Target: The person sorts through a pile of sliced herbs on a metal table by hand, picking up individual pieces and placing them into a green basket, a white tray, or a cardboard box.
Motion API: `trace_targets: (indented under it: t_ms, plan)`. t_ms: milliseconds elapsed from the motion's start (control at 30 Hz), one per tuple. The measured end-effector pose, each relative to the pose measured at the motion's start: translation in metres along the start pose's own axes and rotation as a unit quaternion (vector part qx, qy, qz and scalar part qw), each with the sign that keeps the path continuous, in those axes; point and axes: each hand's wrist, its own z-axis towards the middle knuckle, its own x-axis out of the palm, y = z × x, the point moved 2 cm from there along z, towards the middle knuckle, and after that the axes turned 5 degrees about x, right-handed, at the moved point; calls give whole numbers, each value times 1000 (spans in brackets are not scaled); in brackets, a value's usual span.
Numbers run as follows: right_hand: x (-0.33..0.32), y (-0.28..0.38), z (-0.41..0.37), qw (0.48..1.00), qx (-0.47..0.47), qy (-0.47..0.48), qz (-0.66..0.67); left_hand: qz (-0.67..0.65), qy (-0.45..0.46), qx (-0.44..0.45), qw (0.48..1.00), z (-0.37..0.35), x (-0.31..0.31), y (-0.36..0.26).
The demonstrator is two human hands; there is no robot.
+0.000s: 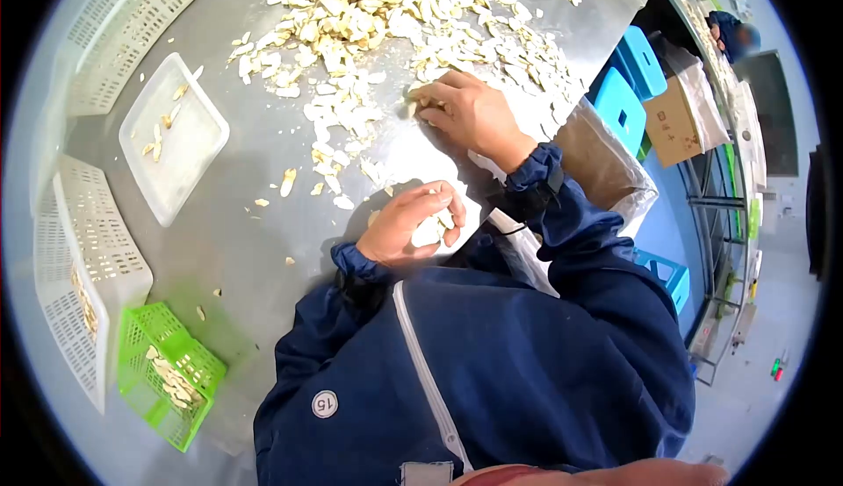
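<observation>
My left hand [411, 227] is turned partly palm-up close to my body, its fingers curled around several pale slices [428, 230]. Farther forward and to the right, my right hand [474, 115] is closed with its fingertips at the edge of the loose slices on the table. Between those fingertips shows a small pale slice [413, 107], partly hidden. A large heap of pale, flat, dried-looking slices [351, 12] spreads over the metal table [255, 152] in front of both hands, with scattered pieces reaching toward my left hand.
On the left lie a shallow white tray [200, 148] with a few slices, white perforated baskets [110, 223] and a green basket [189, 350] holding slices. Beyond the table's right edge are a lined bin [637, 192], blue stools [619, 104], a cardboard box [672, 122] and another person [727, 34].
</observation>
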Motion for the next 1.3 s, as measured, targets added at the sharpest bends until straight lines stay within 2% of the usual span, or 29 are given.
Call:
trace_targets:
  t_ms: [133,167,300,400,433,500,600,667,733,767,833,867,900,967,1000,1100,1200,1233,1300]
  plan:
    - [1,2,5,1000,-10,-15,2,-49,7,-31,998,1,-1,-1]
    - [6,6,8,999,-26,-4,21,-80,-25,-43,996,0,2,2]
    - [25,45,26,990,-143,-8,9,-103,26,-67,992,-2,-3,5]
    - [41,40,36,989,-132,50,-50,-79,-1,-44,996,-4,-2,4]
    - [34,39,36,989,-136,36,-46,-84,2,-45,995,-3,-2,3]
    - [25,30,31,995,-87,37,-24,-96,9,-50,994,-2,-1,3]
    - [5,5,18,999,-22,31,36,-40,-17,-3,999,-3,-2,-2]
    - [-23,11,11,989,58,109,80,-8,-50,47,998,1,-10,4]
    - [-39,13,0,953,36,184,237,-227,-116,35,966,3,-5,7]
    - [-39,14,-4,933,41,216,283,-228,-123,42,965,1,-4,9]
    - [-28,15,-5,982,-79,86,151,-223,-128,57,965,1,-5,8]
    - [-20,16,-6,988,-135,16,76,-220,-125,63,965,3,-6,7]
    - [-13,20,-10,984,-175,31,23,-158,-91,79,980,1,-7,5]
    - [12,25,-21,963,-243,88,79,-33,-30,122,991,-4,-10,1]
    - [18,33,-25,948,-281,117,96,-66,15,113,991,-4,-10,0]
    - [21,43,-36,936,-324,121,61,-158,121,94,975,-1,-5,2]
    - [9,2,-41,974,-212,82,-2,-144,32,55,988,-3,-2,5]
    - [-1,-12,-43,981,-181,56,-30,-147,36,52,987,-3,-3,2]
    - [-28,-35,-45,991,-119,8,-68,-150,-35,56,987,0,-6,5]
